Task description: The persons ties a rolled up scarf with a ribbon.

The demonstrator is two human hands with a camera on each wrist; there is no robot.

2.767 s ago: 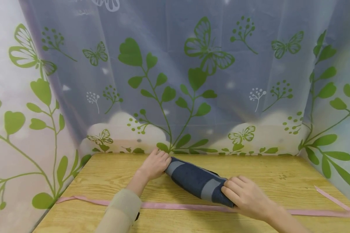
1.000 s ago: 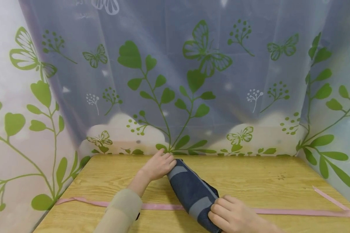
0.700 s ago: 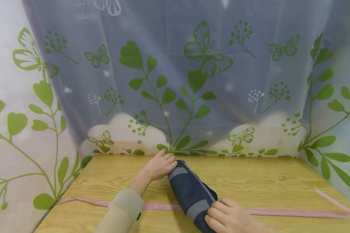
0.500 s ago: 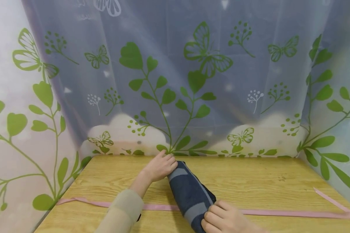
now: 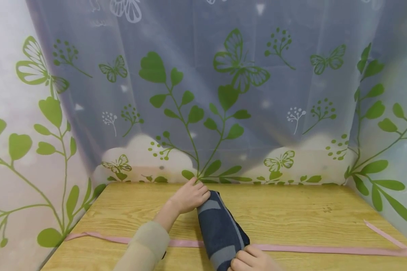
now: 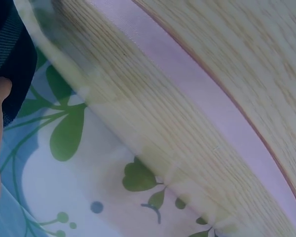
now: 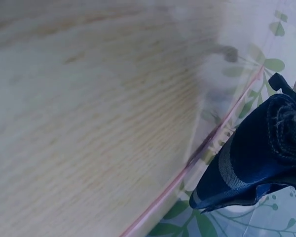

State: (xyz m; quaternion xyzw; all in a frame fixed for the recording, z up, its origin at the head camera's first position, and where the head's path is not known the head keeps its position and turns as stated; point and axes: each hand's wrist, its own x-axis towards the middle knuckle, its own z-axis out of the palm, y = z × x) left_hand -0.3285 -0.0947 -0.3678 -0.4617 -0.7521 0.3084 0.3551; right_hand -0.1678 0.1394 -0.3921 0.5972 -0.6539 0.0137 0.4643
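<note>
Wood-grain table [image 5: 291,210] — pink ribbon [image 5: 308,249] across

The head view looks forward and down from behind the left hand [image 5: 190,196] and right hand [image 5: 252,259], over the desk [image 5: 291,210]. Both wrist views look tilted, close to each hand. All three share the blue cloth roll [image 5: 220,226]; the left wrist view has, it seems, only one end.

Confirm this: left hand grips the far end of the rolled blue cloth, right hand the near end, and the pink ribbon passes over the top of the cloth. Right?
Not the ribbon: the head view shows the rolled blue cloth hiding part of the pink ribbon, not the reverse. The left hand and right hand are as stated.
</note>
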